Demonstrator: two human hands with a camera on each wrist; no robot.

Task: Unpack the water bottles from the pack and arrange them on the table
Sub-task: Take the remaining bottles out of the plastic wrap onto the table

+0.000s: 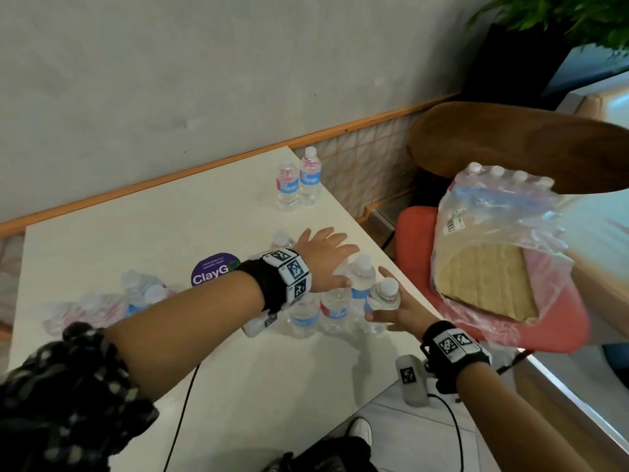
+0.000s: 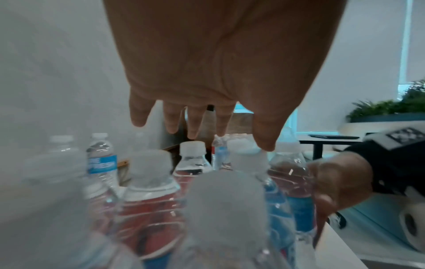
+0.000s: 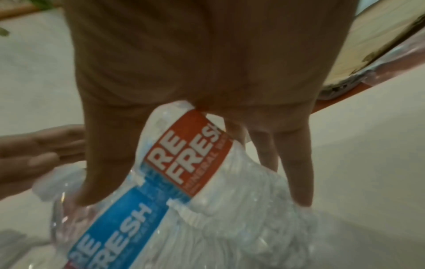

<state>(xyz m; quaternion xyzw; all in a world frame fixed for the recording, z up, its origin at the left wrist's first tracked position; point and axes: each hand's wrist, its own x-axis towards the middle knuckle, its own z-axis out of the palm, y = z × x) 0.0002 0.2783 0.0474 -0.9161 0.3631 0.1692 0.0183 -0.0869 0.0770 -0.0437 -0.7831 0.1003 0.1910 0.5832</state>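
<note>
Several clear water bottles with red and blue labels stand in a cluster near the white table's right edge. My left hand hovers flat over their caps, fingers straight and spread, holding nothing. At the cluster's right side my right hand grips one water bottle just under its cap; the label shows between thumb and fingers. Two more bottles stand at the far right corner. The torn plastic pack, with bottles and cardboard inside, lies on a red chair.
More bottles, blurred, stand at the table's left. A purple sticker lies behind my left wrist. The red chair and a brown wooden chair back flank the table's right edge. A grey wall runs behind.
</note>
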